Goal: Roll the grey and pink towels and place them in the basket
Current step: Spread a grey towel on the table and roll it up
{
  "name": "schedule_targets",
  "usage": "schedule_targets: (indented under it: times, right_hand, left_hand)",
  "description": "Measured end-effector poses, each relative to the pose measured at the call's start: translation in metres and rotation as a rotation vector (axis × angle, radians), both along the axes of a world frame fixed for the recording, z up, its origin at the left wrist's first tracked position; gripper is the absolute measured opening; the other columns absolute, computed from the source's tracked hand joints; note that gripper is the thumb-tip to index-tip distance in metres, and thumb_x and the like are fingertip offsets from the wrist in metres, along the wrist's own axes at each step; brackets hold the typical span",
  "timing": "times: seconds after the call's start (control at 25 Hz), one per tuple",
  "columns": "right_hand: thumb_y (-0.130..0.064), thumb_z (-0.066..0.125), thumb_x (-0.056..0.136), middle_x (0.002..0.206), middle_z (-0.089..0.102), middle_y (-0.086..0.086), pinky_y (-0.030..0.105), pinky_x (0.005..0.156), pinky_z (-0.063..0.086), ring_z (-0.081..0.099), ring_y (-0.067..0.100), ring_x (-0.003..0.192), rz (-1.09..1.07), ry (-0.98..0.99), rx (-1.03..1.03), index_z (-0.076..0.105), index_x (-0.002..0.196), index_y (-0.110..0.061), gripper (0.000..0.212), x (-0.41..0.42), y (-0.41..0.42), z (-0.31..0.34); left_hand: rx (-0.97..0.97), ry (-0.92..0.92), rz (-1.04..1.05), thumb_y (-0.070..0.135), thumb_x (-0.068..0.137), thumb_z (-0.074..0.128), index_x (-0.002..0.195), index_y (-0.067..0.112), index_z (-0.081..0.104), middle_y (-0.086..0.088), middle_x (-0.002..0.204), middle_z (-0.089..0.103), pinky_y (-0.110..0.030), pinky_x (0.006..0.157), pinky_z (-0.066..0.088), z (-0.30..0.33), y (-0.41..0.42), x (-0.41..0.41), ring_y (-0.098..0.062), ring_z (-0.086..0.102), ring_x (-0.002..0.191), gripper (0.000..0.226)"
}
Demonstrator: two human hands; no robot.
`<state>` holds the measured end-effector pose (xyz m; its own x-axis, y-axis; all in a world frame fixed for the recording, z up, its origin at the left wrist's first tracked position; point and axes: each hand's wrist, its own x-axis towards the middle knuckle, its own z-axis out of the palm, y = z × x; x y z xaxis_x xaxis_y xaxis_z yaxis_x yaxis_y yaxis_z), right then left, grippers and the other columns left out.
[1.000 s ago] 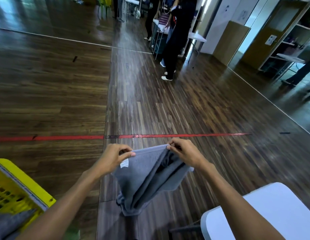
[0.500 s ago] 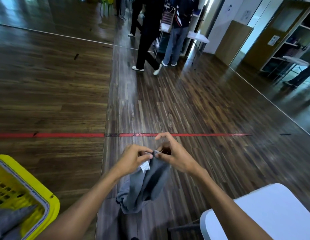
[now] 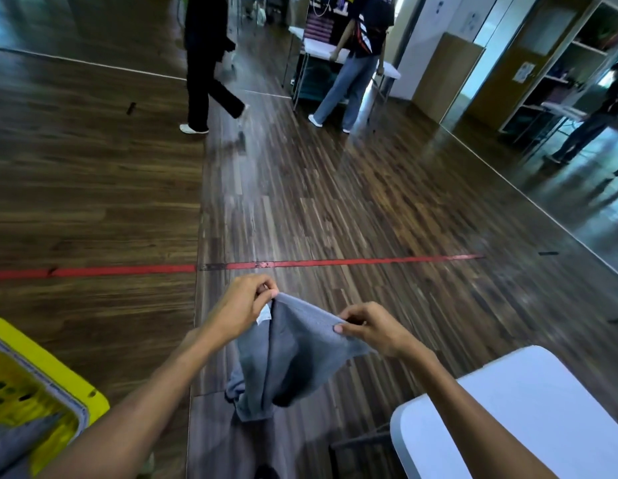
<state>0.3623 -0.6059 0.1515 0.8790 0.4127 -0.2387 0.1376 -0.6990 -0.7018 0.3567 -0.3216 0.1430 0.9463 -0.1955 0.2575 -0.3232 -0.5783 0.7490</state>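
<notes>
A grey towel [image 3: 286,361] hangs in the air above the wooden floor, folded over and drooping down. My left hand [image 3: 243,307] pinches its top corner by the white label. My right hand [image 3: 371,328] pinches the upper edge further right, so the top edge is stretched between both hands. A yellow basket [image 3: 41,371] stands at the lower left with more grey cloth [image 3: 20,440] lying inside it. No pink towel is in view.
A white table [image 3: 528,406] fills the lower right corner. A red tape line [image 3: 128,270] crosses the floor ahead. Two people [image 3: 210,63] stand and walk at the far end beside another table [image 3: 335,53]. Shelves [image 3: 559,63] line the right wall.
My hands were together on the towel's top half a second ago and have now drawn apart, the right sliding right along the edge. One person at the back walked left.
</notes>
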Motion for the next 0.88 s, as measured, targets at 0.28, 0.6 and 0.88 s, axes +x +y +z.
schedule_targets:
  times: [0.28,0.6,0.88]
  right_hand:
    - [-0.023,0.065,0.091,0.071,0.062,-0.01,0.033,0.066,0.041,0.055,0.01,0.071,-0.088,-0.26,-0.264,0.07,0.085,-0.019,0.009,-0.002,-0.019,0.004]
    - [-0.012,0.062,0.088,0.072,0.068,0.004,0.033,0.067,0.046,0.063,0.02,0.071,-0.252,-0.219,-0.434,0.071,0.084,-0.009,0.01,-0.014,-0.103,0.006]
    - [-0.004,0.058,0.086,0.075,0.065,0.014,0.037,0.064,0.037,0.056,0.029,0.071,-0.304,-0.203,-0.591,0.065,0.076,-0.002,0.012,0.002,-0.264,-0.007]
  left_hand:
    - [0.019,0.155,-0.015,0.017,0.086,0.069,0.078,0.019,0.069,0.012,0.064,0.063,-0.012,0.06,0.037,-0.017,-0.018,-0.007,0.0,0.057,0.062,0.009]
    - [0.106,0.267,-0.108,0.013,0.087,0.063,0.082,0.018,0.067,-0.003,0.078,0.071,-0.036,0.073,0.05,-0.048,-0.111,-0.032,-0.024,0.065,0.08,0.008]
    - [0.334,0.331,-0.158,0.011,0.086,0.052,0.078,0.017,0.052,-0.014,0.083,0.066,-0.042,0.07,0.045,-0.074,-0.223,-0.051,-0.034,0.064,0.085,0.01]
